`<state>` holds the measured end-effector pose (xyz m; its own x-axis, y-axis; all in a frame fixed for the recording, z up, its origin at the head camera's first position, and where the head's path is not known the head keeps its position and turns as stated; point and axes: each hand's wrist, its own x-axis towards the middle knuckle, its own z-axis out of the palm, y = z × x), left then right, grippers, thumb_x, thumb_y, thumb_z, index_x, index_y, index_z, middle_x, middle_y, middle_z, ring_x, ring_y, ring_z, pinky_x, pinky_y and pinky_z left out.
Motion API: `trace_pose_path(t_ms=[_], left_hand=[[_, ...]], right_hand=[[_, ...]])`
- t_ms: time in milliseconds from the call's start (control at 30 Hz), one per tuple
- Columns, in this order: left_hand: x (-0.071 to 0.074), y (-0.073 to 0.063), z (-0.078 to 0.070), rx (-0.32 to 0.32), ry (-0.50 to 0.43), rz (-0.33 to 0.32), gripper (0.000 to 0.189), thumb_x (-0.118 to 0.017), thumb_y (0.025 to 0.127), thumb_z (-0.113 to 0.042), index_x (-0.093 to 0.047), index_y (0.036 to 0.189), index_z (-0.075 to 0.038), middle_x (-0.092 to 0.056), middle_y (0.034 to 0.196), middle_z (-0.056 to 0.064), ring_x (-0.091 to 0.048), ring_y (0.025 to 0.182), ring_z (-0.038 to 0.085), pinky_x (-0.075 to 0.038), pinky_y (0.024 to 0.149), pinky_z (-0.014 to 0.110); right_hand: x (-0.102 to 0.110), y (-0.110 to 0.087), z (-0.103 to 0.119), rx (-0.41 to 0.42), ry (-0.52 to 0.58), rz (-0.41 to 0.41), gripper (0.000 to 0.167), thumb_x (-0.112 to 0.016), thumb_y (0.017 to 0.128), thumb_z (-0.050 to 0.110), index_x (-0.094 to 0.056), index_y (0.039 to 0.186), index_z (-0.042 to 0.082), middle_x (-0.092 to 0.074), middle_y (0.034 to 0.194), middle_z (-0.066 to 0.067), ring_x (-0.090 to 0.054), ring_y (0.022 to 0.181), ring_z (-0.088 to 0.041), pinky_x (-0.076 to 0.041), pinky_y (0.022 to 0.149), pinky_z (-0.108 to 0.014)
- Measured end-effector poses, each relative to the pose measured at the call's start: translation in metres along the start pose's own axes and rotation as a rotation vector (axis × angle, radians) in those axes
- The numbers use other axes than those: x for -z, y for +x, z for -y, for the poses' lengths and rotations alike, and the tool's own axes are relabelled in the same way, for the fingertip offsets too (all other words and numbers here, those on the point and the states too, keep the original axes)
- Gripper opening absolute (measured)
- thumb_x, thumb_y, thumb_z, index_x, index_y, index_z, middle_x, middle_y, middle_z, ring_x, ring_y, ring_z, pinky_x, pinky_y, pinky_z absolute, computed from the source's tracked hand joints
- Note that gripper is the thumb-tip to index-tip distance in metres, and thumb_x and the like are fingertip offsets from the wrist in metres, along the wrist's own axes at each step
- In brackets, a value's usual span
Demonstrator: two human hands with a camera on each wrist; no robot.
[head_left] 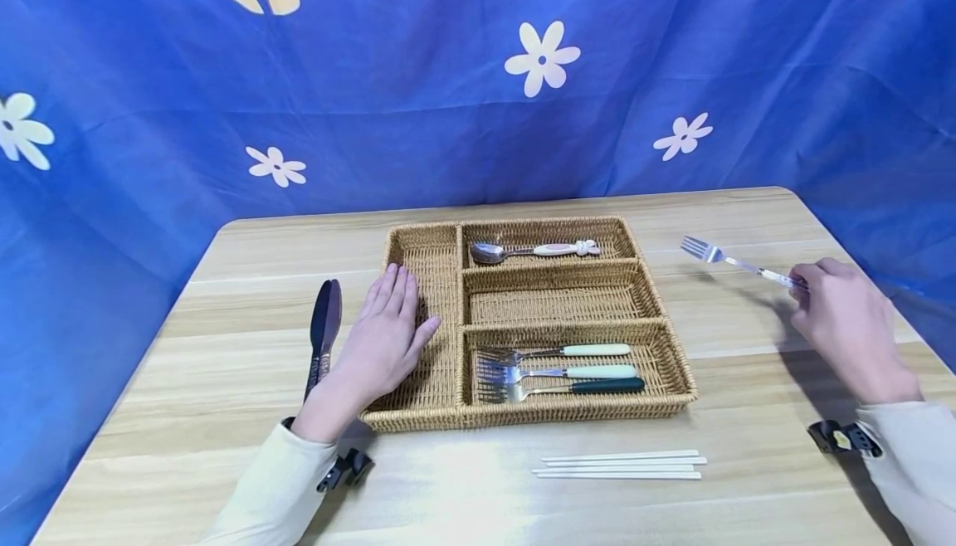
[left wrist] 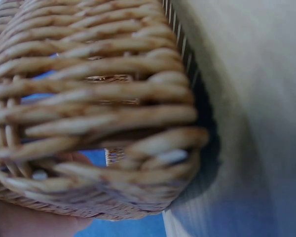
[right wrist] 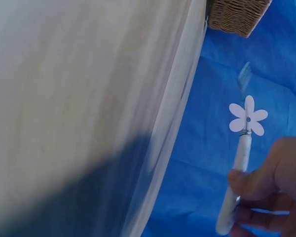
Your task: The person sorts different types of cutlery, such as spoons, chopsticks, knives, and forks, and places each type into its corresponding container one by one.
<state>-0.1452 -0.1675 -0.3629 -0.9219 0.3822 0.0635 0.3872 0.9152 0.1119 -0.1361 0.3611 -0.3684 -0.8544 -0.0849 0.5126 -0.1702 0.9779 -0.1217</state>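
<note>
My left hand point(head_left: 384, 338) lies over the left side of the wicker cutlery tray point(head_left: 429, 419), fingers straight and thumb spread into the long left compartment. The left wrist view shows the tray's woven corner point(left wrist: 153, 128) up close. Off the tray's right side, my right hand point(head_left: 844, 318) pinches a fork point(head_left: 739, 264) by its white handle, tines pointing left toward the tray and raised over the table. From the right wrist, thumb and fingers show around that handle point(right wrist: 242, 153). Two dark knives point(head_left: 324, 322) lie left of the tray, beside my left forearm.
The tray's back compartment holds a spoon point(head_left: 489, 254) with a rabbit-shaped handle end. Three forks point(head_left: 597, 372) lie in the front compartment, handles to the right. Several white chopsticks point(head_left: 620, 467) lie before the tray. A blue flowered cloth point(head_left: 418, 114) hangs behind the table.
</note>
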Motion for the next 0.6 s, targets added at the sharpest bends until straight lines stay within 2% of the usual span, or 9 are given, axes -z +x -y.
trace_pose_path(t_ms=[133, 300, 467, 600], left_hand=[[0.0, 0.0, 0.0, -0.003, 0.0, -0.008, 0.07, -0.032, 0.105, -0.04, -0.02, 0.146, 0.015, -0.013, 0.154, 0.032, -0.004, 0.145, 0.041, -0.005, 0.119, 0.049], [-0.001, -0.001, 0.0, -0.005, 0.002, -0.019, 0.07, -0.033, 0.105, -0.04, -0.021, 0.145, 0.015, -0.013, 0.154, 0.031, -0.005, 0.145, 0.041, -0.005, 0.119, 0.049], [-0.001, -0.001, -0.001, -0.008, 0.012, -0.012, 0.07, -0.032, 0.105, -0.04, -0.021, 0.145, 0.016, -0.013, 0.154, 0.032, -0.004, 0.145, 0.04, -0.004, 0.119, 0.048], [0.0, -0.001, -0.001, -0.014, 0.017, -0.014, 0.071, -0.032, 0.105, -0.041, -0.021, 0.145, 0.016, -0.014, 0.153, 0.032, -0.004, 0.145, 0.04, -0.004, 0.119, 0.048]], right_hand=[[-0.002, 0.001, 0.005, 0.077, 0.003, -0.037, 0.026, -0.063, 0.064, -0.01, -0.064, 0.09, -0.007, -0.062, 0.084, -0.023, -0.055, 0.081, -0.046, -0.037, 0.062, -0.059], [-0.005, 0.003, 0.01, 0.185, 0.038, -0.067, 0.028, -0.063, 0.063, -0.012, -0.06, 0.091, -0.009, -0.059, 0.083, -0.024, -0.053, 0.078, -0.045, -0.037, 0.063, -0.056], [-0.005, 0.004, 0.021, 0.269, 0.07, -0.035, 0.035, -0.064, 0.06, -0.013, -0.056, 0.094, -0.012, -0.055, 0.083, -0.026, -0.049, 0.075, -0.043, -0.039, 0.065, -0.054], [0.0, 0.007, 0.036, 0.35, 0.075, -0.042, 0.04, -0.065, 0.057, -0.014, -0.054, 0.096, -0.012, -0.053, 0.083, -0.024, -0.049, 0.074, -0.042, -0.039, 0.064, -0.052]])
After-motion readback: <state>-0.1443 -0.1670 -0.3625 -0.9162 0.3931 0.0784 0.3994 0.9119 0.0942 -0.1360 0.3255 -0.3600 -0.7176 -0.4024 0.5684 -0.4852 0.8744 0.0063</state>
